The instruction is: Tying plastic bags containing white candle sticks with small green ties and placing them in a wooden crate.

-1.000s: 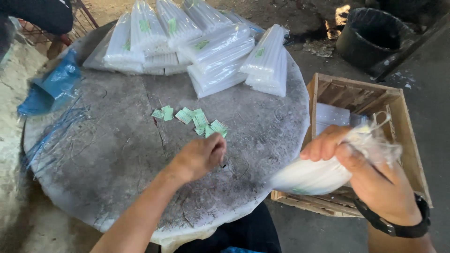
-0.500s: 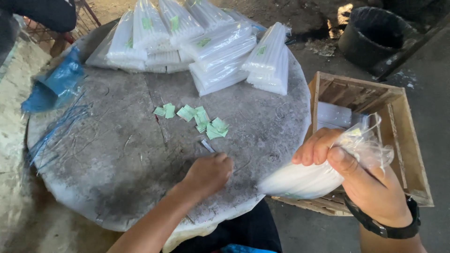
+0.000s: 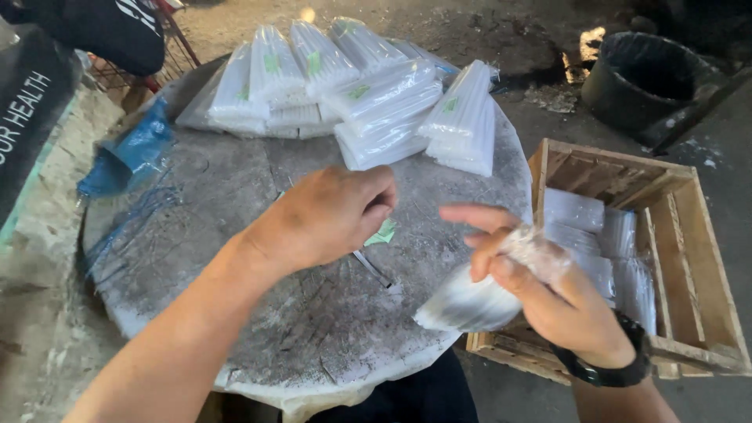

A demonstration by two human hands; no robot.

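Now, right hand (image 3: 548, 294): fingers grip the clear bag (image 3: 478, 298) at its neck; keep it pinched.
Left hand (image 3: 329, 215): fingers curled, contents hidden, above the counter (image 3: 235, 196).

Place: rough packing workshop, partly outdoors
Counter (image 3: 235, 313): round, worn and scratched
Stock: sealed clear packs (image 3: 376, 102) of thin white sticks piled at the far edge
Crate (image 3: 705, 258): rough wood, beside the counter, with more packs inside
Labels: a small green slip (image 3: 384, 233) on the counter
Ground: bare dirt, with a black tub (image 3: 650, 78)
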